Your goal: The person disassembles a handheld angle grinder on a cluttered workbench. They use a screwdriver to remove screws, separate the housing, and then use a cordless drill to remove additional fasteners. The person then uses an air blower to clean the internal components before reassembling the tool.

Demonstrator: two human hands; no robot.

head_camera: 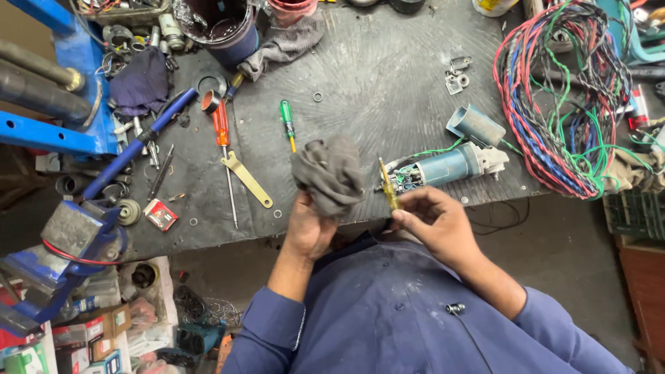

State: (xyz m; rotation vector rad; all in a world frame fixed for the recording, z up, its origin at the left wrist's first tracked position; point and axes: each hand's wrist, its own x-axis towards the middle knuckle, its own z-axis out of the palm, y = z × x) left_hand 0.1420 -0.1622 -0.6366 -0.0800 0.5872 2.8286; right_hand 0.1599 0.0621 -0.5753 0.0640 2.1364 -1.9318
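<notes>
Blue shirt sleeves lead up to two hands over the near edge of the dark workbench (388, 76). One is the left hand (309, 228), shut tight around a crumpled grey rag (329, 173) and holding it up, and the other is the right hand (428, 220), pinching a small yellow-handled screwdriver (388, 185) between thumb and fingers with its tip pointing away. Just past the screwdriver lies a blue power tool motor (443, 166) with green wires, and a big bundle of coloured wires (568, 97) sits far to the right, while an orange screwdriver (223, 138) and a green screwdriver (287, 119) lie to the left.
</notes>
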